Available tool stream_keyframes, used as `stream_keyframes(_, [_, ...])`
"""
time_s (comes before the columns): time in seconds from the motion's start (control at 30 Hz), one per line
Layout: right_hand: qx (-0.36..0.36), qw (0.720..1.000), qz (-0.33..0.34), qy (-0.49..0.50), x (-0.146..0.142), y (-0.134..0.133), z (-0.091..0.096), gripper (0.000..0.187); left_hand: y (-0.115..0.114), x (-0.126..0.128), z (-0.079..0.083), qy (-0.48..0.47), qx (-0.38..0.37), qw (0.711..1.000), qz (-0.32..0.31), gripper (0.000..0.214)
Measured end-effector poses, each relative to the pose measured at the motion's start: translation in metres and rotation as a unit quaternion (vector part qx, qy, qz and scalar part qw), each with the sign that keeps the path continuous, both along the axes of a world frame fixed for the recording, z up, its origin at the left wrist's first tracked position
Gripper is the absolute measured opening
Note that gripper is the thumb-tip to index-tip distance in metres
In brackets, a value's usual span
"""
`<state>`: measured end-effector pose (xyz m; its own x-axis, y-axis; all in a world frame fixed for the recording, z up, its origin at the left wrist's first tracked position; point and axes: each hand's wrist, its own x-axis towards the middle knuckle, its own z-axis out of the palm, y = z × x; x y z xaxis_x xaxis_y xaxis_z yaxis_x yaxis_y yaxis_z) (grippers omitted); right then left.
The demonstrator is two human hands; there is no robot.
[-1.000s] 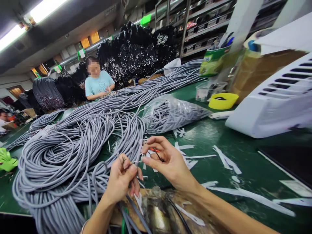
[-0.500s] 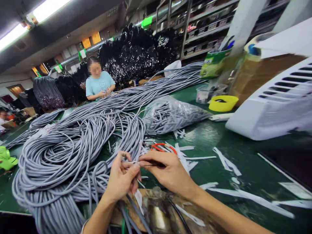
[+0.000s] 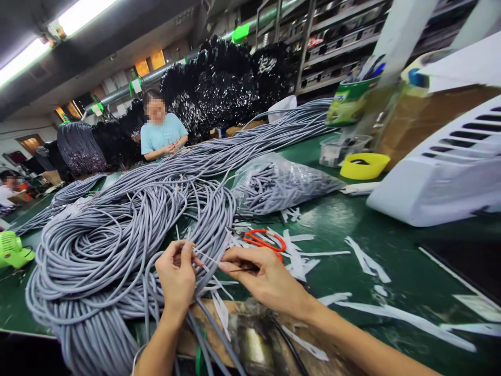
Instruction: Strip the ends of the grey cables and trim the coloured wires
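My left hand point(image 3: 177, 277) is closed in a pinch on a thin wire end beside the big pile of grey cables point(image 3: 117, 245). A pale thin strand runs from it to my right hand point(image 3: 266, 279), whose fingertips pinch the other end together with a thin black wire. Several grey cables point(image 3: 211, 334) pass under my left wrist toward me. Red-handled scissors point(image 3: 264, 240) lie on the green table just beyond my right hand.
White paper strips point(image 3: 364, 261) litter the green table point(image 3: 391, 245). A clear bag of grey cables point(image 3: 277, 183), a yellow bowl point(image 3: 362, 164) and a white machine housing point(image 3: 442, 167) stand to the right. A person in a light blue shirt point(image 3: 162, 136) works at the far side.
My left hand has shifted left and away, drawing the thin strand out between both hands. The right hand lowered, uncovering the red scissors on the table.
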<state>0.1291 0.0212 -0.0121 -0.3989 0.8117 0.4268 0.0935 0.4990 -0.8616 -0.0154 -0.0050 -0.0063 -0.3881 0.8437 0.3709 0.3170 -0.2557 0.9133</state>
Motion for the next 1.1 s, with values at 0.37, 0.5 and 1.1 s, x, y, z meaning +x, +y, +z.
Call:
stream_keyframes(0.37, [-0.050,0.998,0.001,0.047,-0.002,0.002,-0.004,0.016,0.004,-0.005,0.003,-0.079,-0.116,0.963,-0.230,0.049])
stream_keyframes(0.5, [-0.090,0.993,0.020,0.071,-0.002,0.005,-0.001,0.017,-0.001,0.004,0.001,-0.079,-0.112,0.961,-0.241,0.043])
stream_keyframes(1.1, [-0.092,0.983,-0.082,0.133,0.015,0.017,0.013,0.024,-0.005,0.000,0.005,-0.011,-0.112,0.968,-0.226,0.047])
